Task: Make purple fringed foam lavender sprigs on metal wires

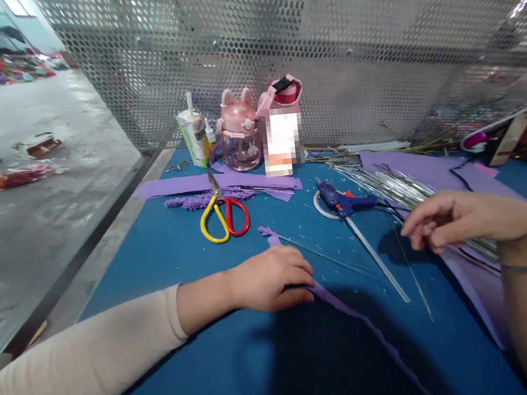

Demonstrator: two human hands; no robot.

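My left hand (275,277) is closed over a long purple strip (374,329), which looks like paper or thin foam. The strip shows above the fingers and trails down to the lower right across the blue table. Just beyond lies a thin wire stem (325,255) with a frilled purple tip (265,230). My right hand (461,219) hovers at the right with loosely bent fingers, nothing visible in them. It is near a bundle of silvery wires (397,187), partly hidden behind it. A blue glue gun (338,199) with a clear glue stick (376,258) lies between the hands.
Scissors (221,217) with yellow and red handles lie across flat purple strips (173,186) and a frilled purple piece (189,202). Behind stand a drink carton (195,139), a pink rabbit-eared bottle (240,131) and a pink bottle (288,92), before a perforated metal panel (346,46). Purple sheets (479,307) lie right.
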